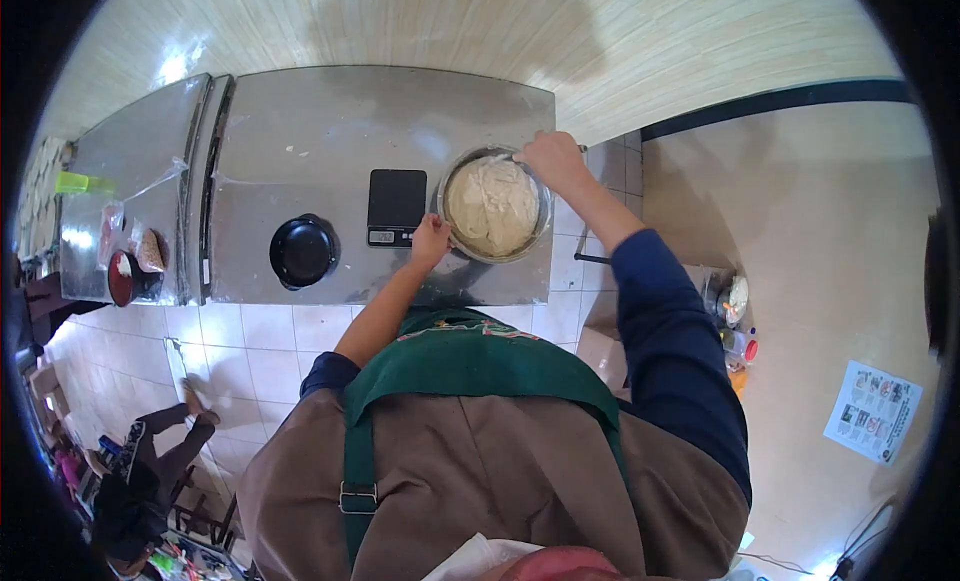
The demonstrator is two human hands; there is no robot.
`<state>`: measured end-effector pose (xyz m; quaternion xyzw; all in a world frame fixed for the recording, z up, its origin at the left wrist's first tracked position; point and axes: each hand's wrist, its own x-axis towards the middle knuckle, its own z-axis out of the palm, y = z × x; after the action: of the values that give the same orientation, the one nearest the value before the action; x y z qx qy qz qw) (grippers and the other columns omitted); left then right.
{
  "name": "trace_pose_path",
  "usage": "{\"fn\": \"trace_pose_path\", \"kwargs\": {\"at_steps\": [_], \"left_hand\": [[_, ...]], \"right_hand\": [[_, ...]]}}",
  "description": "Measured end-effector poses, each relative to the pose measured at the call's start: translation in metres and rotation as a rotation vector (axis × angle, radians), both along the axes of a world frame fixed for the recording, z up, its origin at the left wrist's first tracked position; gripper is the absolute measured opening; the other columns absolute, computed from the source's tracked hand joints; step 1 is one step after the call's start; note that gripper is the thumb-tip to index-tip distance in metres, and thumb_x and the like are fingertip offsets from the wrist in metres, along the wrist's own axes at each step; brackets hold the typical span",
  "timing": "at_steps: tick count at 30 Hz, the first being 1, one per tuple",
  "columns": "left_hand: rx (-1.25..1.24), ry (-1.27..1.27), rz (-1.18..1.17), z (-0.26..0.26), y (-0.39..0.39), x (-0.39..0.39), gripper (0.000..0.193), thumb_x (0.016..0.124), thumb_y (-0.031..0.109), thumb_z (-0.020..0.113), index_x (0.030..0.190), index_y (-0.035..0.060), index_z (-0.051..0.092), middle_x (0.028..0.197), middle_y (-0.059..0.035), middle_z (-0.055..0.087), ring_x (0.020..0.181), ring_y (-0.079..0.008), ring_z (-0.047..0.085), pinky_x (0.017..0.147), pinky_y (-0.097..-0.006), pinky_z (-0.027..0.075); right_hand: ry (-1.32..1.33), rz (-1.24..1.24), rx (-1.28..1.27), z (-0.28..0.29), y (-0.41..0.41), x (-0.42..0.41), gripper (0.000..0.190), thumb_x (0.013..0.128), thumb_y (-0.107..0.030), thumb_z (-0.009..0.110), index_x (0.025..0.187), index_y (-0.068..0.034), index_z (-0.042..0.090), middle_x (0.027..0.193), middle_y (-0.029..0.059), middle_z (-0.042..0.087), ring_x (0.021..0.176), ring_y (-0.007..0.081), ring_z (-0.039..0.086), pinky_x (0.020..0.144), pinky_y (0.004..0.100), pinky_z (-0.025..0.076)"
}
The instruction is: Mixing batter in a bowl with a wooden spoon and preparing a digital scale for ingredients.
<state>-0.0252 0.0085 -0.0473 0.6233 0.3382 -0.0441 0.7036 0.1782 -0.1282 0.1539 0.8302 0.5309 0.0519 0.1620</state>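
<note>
A round metal bowl (pixel 491 259) holds pale, soft dough (pixel 493 206) on a stainless steel table (pixel 337 131). My left hand (pixel 431 240) is at the bowl's lower left rim, thumb and fingertips together; whether they pinch something thin cannot be told. My right hand (pixel 553 159) is closed at the bowl's upper right rim, with what looks like clear plastic film around its fingertips. Just left of the bowl lies a black digital kitchen scale (pixel 397 198) with a lit display. Further left stands a round black bowl (pixel 304 252).
On another metal surface at the left are a green cup (pixel 73 182), a bag of small brown pieces (pixel 149 251) and a red-and-black bowl (pixel 122 277). A person (pixel 142 476) sits at the lower left. Containers stand on the right, below a wall with a printed sheet (pixel 874 412).
</note>
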Motion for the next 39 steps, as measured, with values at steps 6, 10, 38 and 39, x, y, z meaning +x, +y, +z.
{"fn": "trace_pose_path", "kwargs": {"at_steps": [6,10,38,39], "left_hand": [[-0.13,0.002,0.054,-0.017,0.003,0.0,0.016,0.08,0.01,0.056,0.091,0.0004,0.047,0.071,-0.0079,0.055,0.05,-0.0151,0.059,0.042,-0.0286,0.05],[-0.083,-0.001,0.044,-0.006,-0.001,-0.001,0.015,0.08,0.009,0.056,0.09,0.0004,0.048,0.071,-0.0081,0.055,0.047,-0.0158,0.058,0.041,-0.0281,0.05],[-0.372,0.027,-0.231,0.029,0.001,0.0,0.063,0.093,0.007,0.036,0.141,0.02,-0.002,0.136,-0.01,0.032,0.11,-0.0236,0.049,0.079,-0.0413,0.051],[-0.372,0.045,-0.238,0.034,-0.002,0.002,0.063,0.093,0.007,0.036,0.141,0.02,-0.002,0.136,-0.01,0.032,0.11,-0.0236,0.049,0.079,-0.0413,0.051]], "right_hand": [[0.137,-0.359,-0.151,-0.039,-0.062,-0.024,0.017,0.074,-0.014,0.052,0.067,-0.008,0.066,0.068,0.0129,0.062,0.067,0.0281,0.062,0.057,0.0394,0.049],[0.418,-0.599,-0.17,-0.026,-0.103,-0.111,0.018,0.074,-0.01,0.049,0.075,-0.003,0.065,0.075,0.018,0.062,0.072,0.0334,0.062,0.063,0.044,0.049],[0.704,-1.284,2.485,-0.109,-0.065,-0.017,0.05,0.088,-0.041,0.05,0.05,-0.017,0.029,0.043,-0.0028,0.029,0.035,0.0099,0.026,0.035,0.0281,0.021],[0.701,-1.079,2.652,-0.114,-0.058,-0.013,0.051,0.088,-0.041,0.05,0.05,-0.017,0.028,0.042,-0.0029,0.027,0.035,0.0103,0.024,0.035,0.0287,0.02]]}}
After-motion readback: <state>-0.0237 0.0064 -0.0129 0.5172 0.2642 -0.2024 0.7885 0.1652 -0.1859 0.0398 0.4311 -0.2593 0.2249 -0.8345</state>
